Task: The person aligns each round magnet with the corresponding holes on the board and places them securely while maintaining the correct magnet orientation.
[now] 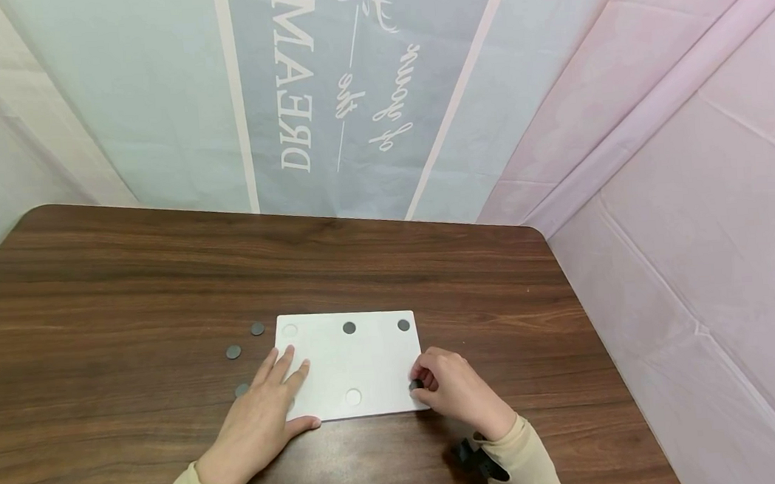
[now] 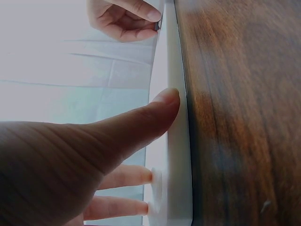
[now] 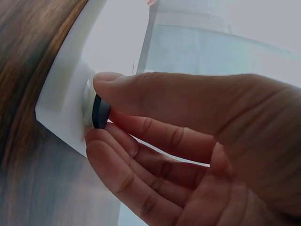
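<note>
On the desk [image 1: 135, 361], a white board [image 1: 374, 357] lies flat near the person, within easy reach of both hands. The right hand [image 1: 459, 389] pinches a dark grey disc [image 3: 101, 112] between thumb and fingers, its grip narrow. The disc stands tilted on edge just beside the pale round recess [image 3: 87, 101] at the board's near right corner; whether they touch I cannot tell. Holding it by the rim probably leaves its flat face free to meet the hollow.

The left hand [image 1: 258, 420] holds no disc: its grip is spread wide, fingers straight on the board's left part, thumb against the near edge, likely to stop it sliding. One flat disc [image 1: 349, 328] fills the far middle recess and a corner disc [image 1: 403, 325] the far right; the far left recess [image 1: 289, 330] and near middle recess [image 1: 353, 397] are bare. Three loose discs [image 1: 234, 352] lie left of the board, seemingly kept handy.
</note>
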Demonstrator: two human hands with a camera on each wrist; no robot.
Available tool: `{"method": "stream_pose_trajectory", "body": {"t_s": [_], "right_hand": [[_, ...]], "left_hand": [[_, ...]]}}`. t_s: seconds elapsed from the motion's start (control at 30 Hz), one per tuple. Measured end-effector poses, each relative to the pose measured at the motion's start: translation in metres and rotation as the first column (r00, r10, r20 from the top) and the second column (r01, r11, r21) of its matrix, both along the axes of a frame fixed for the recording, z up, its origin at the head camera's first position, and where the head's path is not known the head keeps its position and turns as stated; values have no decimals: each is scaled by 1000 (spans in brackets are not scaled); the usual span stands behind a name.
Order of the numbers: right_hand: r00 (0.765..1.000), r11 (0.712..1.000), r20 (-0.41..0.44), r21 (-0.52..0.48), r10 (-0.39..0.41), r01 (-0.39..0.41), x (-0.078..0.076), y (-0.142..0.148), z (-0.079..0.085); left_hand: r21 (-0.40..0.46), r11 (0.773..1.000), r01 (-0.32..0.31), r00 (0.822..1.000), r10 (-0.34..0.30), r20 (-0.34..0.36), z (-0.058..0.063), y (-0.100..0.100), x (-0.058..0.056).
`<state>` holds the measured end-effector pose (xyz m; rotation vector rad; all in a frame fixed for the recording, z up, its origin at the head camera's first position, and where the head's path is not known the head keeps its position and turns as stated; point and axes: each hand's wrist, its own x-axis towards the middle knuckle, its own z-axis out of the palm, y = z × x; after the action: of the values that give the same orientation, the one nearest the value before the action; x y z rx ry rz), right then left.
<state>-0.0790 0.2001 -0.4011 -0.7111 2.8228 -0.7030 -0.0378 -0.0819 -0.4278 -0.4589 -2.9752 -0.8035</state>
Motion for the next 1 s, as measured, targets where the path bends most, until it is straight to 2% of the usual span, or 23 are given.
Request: {"method": "stream_pose_trajectory", "body": {"t_s": [1.0], "right_hand": [[1000, 1000, -2, 13, 8, -8, 0, -3, 1]], "left_hand": [[-4, 1000, 4, 1000, -4, 16, 2, 0, -1]]}}
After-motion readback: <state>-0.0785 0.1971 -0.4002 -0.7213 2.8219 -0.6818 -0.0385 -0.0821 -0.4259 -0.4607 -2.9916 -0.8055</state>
